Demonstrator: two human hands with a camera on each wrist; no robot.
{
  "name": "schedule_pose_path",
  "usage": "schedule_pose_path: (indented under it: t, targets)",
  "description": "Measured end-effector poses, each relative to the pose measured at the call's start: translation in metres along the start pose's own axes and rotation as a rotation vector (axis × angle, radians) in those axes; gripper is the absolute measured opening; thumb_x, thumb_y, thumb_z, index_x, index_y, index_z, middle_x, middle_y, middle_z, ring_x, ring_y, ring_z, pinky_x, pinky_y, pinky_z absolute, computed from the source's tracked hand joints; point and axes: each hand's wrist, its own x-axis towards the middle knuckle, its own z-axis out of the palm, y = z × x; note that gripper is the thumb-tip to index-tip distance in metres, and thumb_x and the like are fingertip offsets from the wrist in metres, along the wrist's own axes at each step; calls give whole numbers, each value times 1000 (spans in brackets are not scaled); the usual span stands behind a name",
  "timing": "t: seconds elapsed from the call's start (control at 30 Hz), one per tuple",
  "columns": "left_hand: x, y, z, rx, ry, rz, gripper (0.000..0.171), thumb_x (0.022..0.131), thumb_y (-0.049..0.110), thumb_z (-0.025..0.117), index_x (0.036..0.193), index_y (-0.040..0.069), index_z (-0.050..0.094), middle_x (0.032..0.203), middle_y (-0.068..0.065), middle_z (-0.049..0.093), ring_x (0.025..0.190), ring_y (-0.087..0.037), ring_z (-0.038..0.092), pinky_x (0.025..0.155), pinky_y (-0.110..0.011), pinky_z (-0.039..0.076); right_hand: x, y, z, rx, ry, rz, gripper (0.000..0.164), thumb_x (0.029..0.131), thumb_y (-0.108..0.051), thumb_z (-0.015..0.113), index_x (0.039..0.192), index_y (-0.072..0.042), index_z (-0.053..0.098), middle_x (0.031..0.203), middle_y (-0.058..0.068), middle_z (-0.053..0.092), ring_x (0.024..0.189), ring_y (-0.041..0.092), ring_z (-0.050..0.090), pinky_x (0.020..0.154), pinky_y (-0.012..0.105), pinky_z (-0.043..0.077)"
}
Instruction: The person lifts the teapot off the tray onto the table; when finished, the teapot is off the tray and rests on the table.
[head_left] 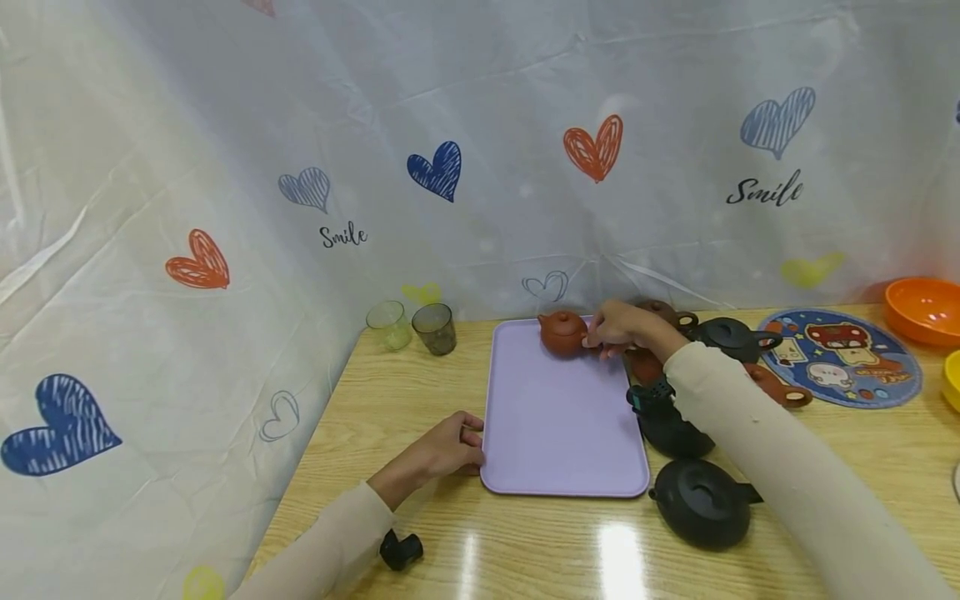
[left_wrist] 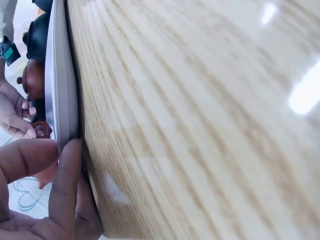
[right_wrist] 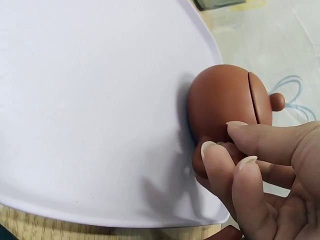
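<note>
A small reddish-brown teapot (head_left: 562,333) stands at the far end of a lilac tray (head_left: 562,417), its spout to the left. My right hand (head_left: 626,327) pinches the teapot's handle (right_wrist: 200,162) between thumb and fingers; the round lid knob (right_wrist: 277,102) shows in the right wrist view. At the tray's near left edge, my left hand (head_left: 444,448) grips the rim (left_wrist: 65,100) between thumb and fingers. The rest of the tray's surface is bare.
Right of the tray stand several teapots, among them a black one (head_left: 701,504) in front and a brown one (head_left: 772,385). Two glasses (head_left: 435,329) stand at the back left. A patterned round mat (head_left: 840,358) and an orange bowl (head_left: 926,310) lie far right.
</note>
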Motion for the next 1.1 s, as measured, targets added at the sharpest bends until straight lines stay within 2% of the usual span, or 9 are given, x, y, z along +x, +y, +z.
schedule_pose_path:
  t: [0.3, 0.43, 0.57, 0.83, 1.1]
  targets:
    - [0, 1, 0, -5, 0, 0, 55, 84, -5, 68, 133, -7, 43, 105, -15, 52, 86, -22, 60, 78, -35, 62, -1, 0, 1, 5, -36, -8, 22, 100, -18, 62, 103, 4, 60, 84, 13, 67, 61, 10, 64, 58, 23, 57]
    - [1, 0, -1, -4, -6, 2, 55, 85, -5, 68, 133, -7, 43, 105, -16, 52, 87, -22, 60, 78, -34, 62, 0, 1, 1, 26, -33, -9, 24, 102, -22, 59, 101, 2, 59, 100, 17, 65, 65, 13, 67, 60, 24, 56]
    - [2, 0, -1, -6, -4, -8, 55, 84, -4, 68, 133, -6, 44, 106, -16, 53, 87, -22, 60, 77, -33, 62, 1, 1, 2, 84, -23, -8, 23, 104, -23, 55, 100, -1, 57, 112, 16, 56, 68, 15, 68, 60, 24, 55]
    - [1, 1, -1, -5, -1, -12, 54, 85, -4, 68, 133, -6, 44, 106, -16, 53, 87, -22, 61, 76, -33, 62, 1, 0, 3, 172, -5, -7, 22, 104, -23, 53, 99, -1, 52, 108, 14, 50, 67, 12, 67, 57, 21, 53]
    - [2, 1, -1, -12, -5, -4, 54, 85, -4, 68, 133, -7, 43, 106, -16, 53, 86, -22, 61, 76, -33, 62, 0, -2, 2, 259, 20, 12, 19, 103, -22, 54, 97, -5, 52, 99, 11, 53, 64, 11, 66, 55, 20, 52]
